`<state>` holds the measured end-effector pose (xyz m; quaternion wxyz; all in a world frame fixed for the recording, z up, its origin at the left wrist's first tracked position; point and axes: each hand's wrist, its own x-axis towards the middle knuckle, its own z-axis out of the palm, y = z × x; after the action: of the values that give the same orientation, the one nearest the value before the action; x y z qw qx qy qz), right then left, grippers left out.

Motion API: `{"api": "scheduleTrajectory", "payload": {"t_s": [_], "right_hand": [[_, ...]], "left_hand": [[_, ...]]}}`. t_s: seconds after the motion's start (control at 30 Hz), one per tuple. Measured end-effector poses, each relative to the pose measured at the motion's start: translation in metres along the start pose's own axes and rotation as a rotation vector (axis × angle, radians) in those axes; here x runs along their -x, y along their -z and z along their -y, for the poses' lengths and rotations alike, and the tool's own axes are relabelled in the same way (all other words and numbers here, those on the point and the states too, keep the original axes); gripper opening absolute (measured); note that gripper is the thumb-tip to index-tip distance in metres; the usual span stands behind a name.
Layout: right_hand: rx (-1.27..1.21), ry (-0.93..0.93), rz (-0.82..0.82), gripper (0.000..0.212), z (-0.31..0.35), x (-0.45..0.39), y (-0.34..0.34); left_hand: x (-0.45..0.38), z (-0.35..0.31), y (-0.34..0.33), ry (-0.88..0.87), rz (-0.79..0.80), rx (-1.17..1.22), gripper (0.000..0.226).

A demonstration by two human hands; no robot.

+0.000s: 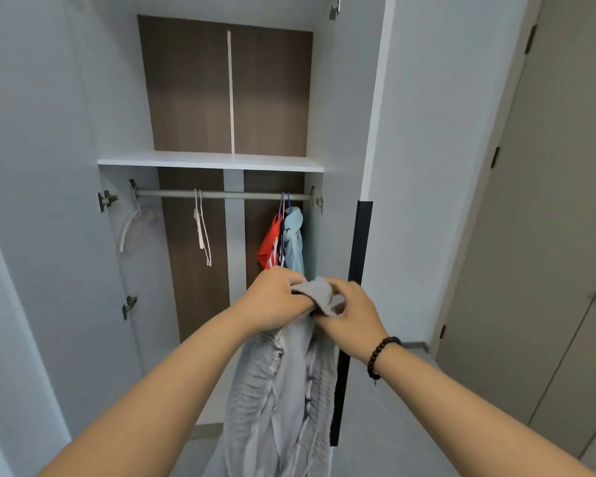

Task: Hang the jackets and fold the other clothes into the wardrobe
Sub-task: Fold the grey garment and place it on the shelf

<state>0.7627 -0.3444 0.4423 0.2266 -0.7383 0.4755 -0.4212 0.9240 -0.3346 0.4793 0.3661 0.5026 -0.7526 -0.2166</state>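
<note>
- The top of a grey garment (283,383) was gripped by the left hand (276,297), fingers curled round the bunched cloth.
- The same top edge was pinched by the right hand (350,313), just beside the left; a bead bracelet (381,356) was worn on that wrist.
- The garment was held in front of the open wardrobe, hanging down between the forearms, its lower part cut off by the frame.
- Behind the hands, a red garment (269,246) and a light blue one (295,235) were hung at the right end of the rail (221,194).
- Two empty hangers (202,232) were seen further left on the rail.
- Whether the grey piece was a jacket could not be told; it should be spread by its top corners first, then either hung on a free hanger or folded flat for the shelf (210,161).
</note>
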Motion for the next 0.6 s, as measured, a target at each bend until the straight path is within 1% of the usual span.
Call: {"api": "scheduleTrajectory", "payload": {"t_s": [0.07,0.13,0.23,0.3,0.37,0.47,0.53,0.6], "right_hand": [[0.048,-0.002,-0.062,0.038,0.001,-0.020,0.011],[0.050,-0.043,-0.097,0.037,0.007,-0.040,0.026],[0.136,-0.013,-0.078,0.036,0.016,-0.066,0.048],[0.198,0.021,-0.048,0.035,0.023,-0.079,0.061],[0.256,0.041,-0.047,0.031,0.029,-0.093,0.076],[0.288,0.044,-0.120,0.027,0.037,-0.111,0.099],[0.291,0.025,-0.179,0.028,0.041,-0.122,0.114],[0.292,-0.030,-0.256,0.028,0.043,-0.133,0.130]], "left_hand": [[-0.004,0.001,0.005,-0.019,-0.027,-0.141,0.033],[-0.006,0.006,0.010,0.005,-0.070,-0.243,0.024],[-0.007,0.019,0.017,0.079,-0.170,-0.417,0.020],[-0.009,0.031,0.021,0.125,-0.263,-0.515,0.026],[-0.010,0.041,0.025,0.163,-0.326,-0.582,0.029],[-0.011,0.053,0.026,0.221,-0.366,-0.668,0.027],[-0.012,0.060,0.026,0.266,-0.380,-0.682,0.028],[-0.011,0.066,0.028,0.367,-0.371,-0.649,0.027]]}}
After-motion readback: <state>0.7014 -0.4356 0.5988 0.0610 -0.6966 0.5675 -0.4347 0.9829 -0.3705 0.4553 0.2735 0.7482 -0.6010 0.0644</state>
